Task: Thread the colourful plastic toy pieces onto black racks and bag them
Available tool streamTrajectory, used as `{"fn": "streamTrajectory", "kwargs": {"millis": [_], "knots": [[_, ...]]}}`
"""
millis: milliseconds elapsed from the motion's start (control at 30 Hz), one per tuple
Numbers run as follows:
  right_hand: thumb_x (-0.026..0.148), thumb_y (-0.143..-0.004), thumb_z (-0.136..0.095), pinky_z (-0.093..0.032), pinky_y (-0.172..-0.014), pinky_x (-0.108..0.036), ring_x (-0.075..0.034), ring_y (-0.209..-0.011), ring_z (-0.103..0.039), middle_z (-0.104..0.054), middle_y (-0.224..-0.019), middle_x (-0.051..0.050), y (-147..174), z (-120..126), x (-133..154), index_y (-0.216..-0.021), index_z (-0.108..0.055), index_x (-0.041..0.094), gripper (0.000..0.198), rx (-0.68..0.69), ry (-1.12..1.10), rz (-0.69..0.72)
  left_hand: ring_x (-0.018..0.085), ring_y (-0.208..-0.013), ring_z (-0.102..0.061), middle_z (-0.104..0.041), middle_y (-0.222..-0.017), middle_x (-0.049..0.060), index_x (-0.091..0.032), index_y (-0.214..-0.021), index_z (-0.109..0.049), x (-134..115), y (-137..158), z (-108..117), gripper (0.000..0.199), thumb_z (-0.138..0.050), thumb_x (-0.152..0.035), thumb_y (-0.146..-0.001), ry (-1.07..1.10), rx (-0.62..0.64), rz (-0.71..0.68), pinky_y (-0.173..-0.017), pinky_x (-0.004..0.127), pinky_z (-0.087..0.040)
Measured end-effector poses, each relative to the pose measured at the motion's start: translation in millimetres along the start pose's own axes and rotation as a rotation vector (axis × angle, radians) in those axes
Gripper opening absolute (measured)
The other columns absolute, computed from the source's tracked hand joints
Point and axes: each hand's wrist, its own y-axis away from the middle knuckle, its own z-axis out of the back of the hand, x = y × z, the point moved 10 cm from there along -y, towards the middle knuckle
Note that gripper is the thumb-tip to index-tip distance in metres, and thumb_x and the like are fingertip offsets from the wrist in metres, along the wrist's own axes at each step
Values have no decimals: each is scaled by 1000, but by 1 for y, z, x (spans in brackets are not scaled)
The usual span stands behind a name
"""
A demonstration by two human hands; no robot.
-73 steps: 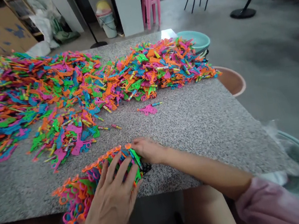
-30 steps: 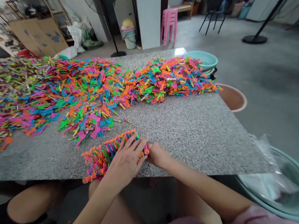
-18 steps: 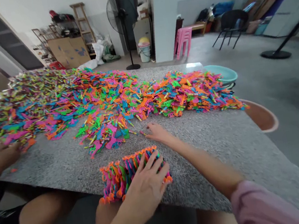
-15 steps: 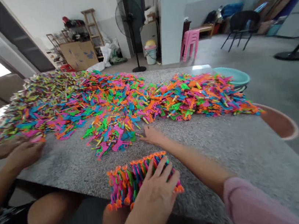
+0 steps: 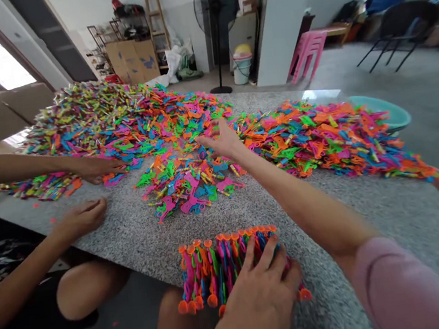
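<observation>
Along the table's near edge stands a packed row of small colourful plastic toy guns, with orange suction cups showing at the front and back of the row. My left hand lies over its right part, fingers spread across the toys; the thumb is hidden. Farther in, my right hand reaches over a loose heap of toy guns. Its fingers are apart, and I see nothing held in them.
A large mound of toys and small striped sticks covers the back left; another heap runs right along the granite table. At left are a co-worker's hands. A teal basin stands beyond the right heap.
My right hand has moved away from the loose heap's near edge, farther over the pile. The left hand stays on the row. A co-worker's arm now stretches across the left. The view has shifted.
</observation>
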Motion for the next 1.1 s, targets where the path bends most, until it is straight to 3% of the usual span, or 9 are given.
{"fn": "streamTrajectory", "kwargs": {"millis": [100,200,400,567,700,800,933,1000,1100], "knots": [[37,-90,-60,-45,-89,-29,-19,-104,-60,-64,-115,-14,-11,-11,1,-115,-57,5,40,49,218,-10,29,-142,-33,-58,-136,9,-17,-129,-55,0,-1,1,36,-37,-32,-102,22,-11,-14,-116,54,-31],[34,-87,-66,-46,-86,-30,-23,-101,-62,-67,-110,-16,25,-43,-38,-106,-62,8,32,257,397,-109,29,-141,-35,-59,-134,9,-16,-126,-55,-1,-2,0,35,-34,-30,-102,23,-35,-20,-115,54,-32],[25,-86,-63,-45,-81,-30,-27,-105,-62,-62,-120,-23,94,-58,-91,-127,-53,3,48,441,570,-221,27,-142,-34,-60,-132,9,-18,-125,-56,0,0,2,31,-39,-29,-101,-3,-64,25,-115,53,-32],[14,-84,-59,-42,-79,-25,-22,-98,-62,-69,-101,-11,141,0,-109,-96,-69,13,16,462,604,-149,25,-139,-39,-61,-132,5,-22,-124,-57,1,1,4,29,-48,-33,-99,23,-96,24,-116,53,-31],[3,-86,-47,-43,-85,-26,-20,-104,-61,-69,-105,-12,187,32,-112,-93,-71,15,27,483,660,18,26,-138,-41,-61,-133,6,-21,-124,-59,6,1,3,29,-51,-31,-98,45,-118,41,-117,55,-27],[0,-88,-43,-43,-95,-29,-18,-115,-58,-65,-121,-9,213,38,-106,-112,-67,19,39,420,518,60,26,-140,-39,-59,-137,7,-20,-127,-58,8,2,3,32,-51,-32,-98,58,-87,20,-118,53,-27],[36,-86,-67,-47,-92,-35,-25,-112,-60,-59,-127,-15,243,71,-140,-124,-57,16,45,175,509,-298,26,-142,-36,-56,-141,5,-23,-132,-55,9,4,3,36,-50,-36,-99,57,-36,-31,-117,53,-28],[49,-64,-84,-50,-85,-36,-30,-107,-62,-60,-121,-19,264,80,-167,-122,-56,12,74,206,545,-519,27,-142,-37,-56,-141,6,-23,-132,-55,11,3,1,36,-49,-35,-99,22,-30,-30,-116,54,-30],[41,-54,-91,-51,-75,-30,-26,-95,-66,-67,-104,-12,284,83,-194,-112,-59,13,72,293,455,-684,28,-139,-41,-59,-138,6,-22,-130,-57,12,2,0,35,-47,-36,-100,-30,-46,-33,-115,54,-32]]}}
